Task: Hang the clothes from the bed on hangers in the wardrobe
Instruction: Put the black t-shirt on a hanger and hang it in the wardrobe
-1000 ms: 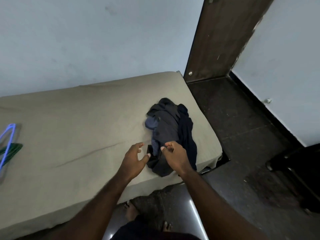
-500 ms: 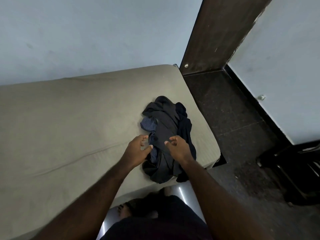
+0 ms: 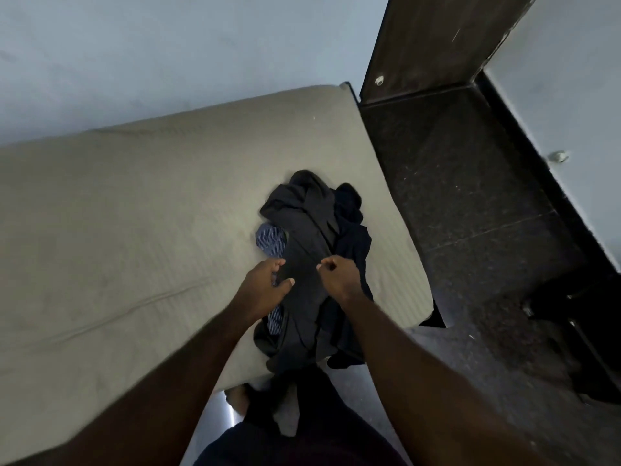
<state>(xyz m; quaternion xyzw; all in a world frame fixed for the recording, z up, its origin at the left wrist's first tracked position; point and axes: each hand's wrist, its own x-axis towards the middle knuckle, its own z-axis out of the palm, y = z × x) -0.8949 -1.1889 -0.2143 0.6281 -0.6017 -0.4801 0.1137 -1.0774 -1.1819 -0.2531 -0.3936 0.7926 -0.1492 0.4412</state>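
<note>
On the clothes pile point(image 3: 309, 237), curled fingers point(image 3: 277, 264) grip.

No lettering, label, brand, number or sign could be read, neither on the clothes point(image 3: 312, 264) nor on the bed point(image 3: 134, 230) under them.
</note>
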